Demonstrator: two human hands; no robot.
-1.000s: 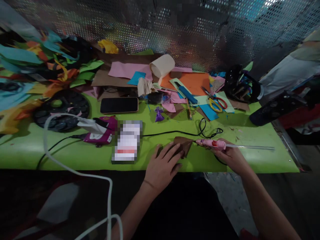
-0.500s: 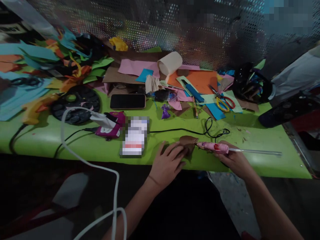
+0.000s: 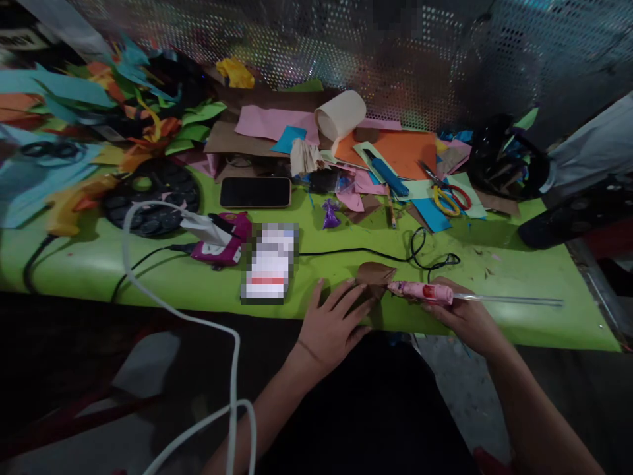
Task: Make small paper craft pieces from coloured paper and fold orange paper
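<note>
A pink glue gun [image 3: 422,291], with a clear glue stick [image 3: 514,301] jutting from its back end, is gripped in my right hand [image 3: 467,321]. Its nozzle points left and meets the edge of a small brown paper cutout [image 3: 374,272] near the table's front edge; whether glue is coming out is too small to see. My left hand [image 3: 333,323] lies palm down with fingers spread, the fingertips resting on the cutout's left side. Part of the cutout is hidden by those fingers and by the nozzle.
A lit phone [image 3: 270,262] and a pink power strip [image 3: 222,244] lie left of my hands. Behind are a dark phone [image 3: 256,192], scissors [image 3: 448,198], a blue cutter [image 3: 390,178] and paper scraps. A black cable [image 3: 356,251] and a white cable [image 3: 198,321] cross the area.
The camera view has tilted slightly, so the tabletop things sit a little higher and farther right. My left fingers look slightly more spread. The nozzle stays at the brown cutout.
</note>
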